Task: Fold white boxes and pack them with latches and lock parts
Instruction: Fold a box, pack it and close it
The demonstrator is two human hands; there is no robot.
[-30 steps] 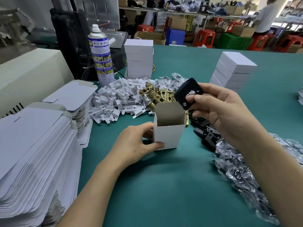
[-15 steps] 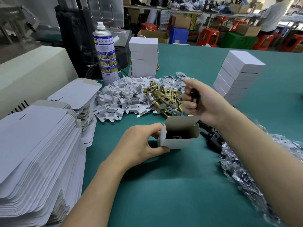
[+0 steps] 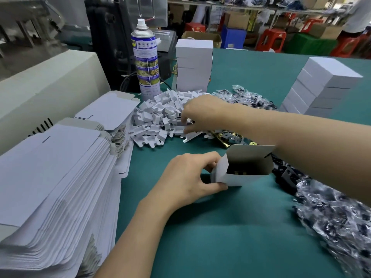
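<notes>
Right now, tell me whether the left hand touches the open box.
Touching: head view shows the left hand pinching the open white box at its near corner.

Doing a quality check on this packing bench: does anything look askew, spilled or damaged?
Only the open white cardboard box stands out: it is tilted off upright, mouth towards the camera, gripped by the left hand. Nothing looks spilled or damaged.

Green-topped table (image 3: pixel 251 69); red stools (image 3: pixel 271 40) and cardboard cartons (image 3: pixel 202 37) stand beyond.
</notes>
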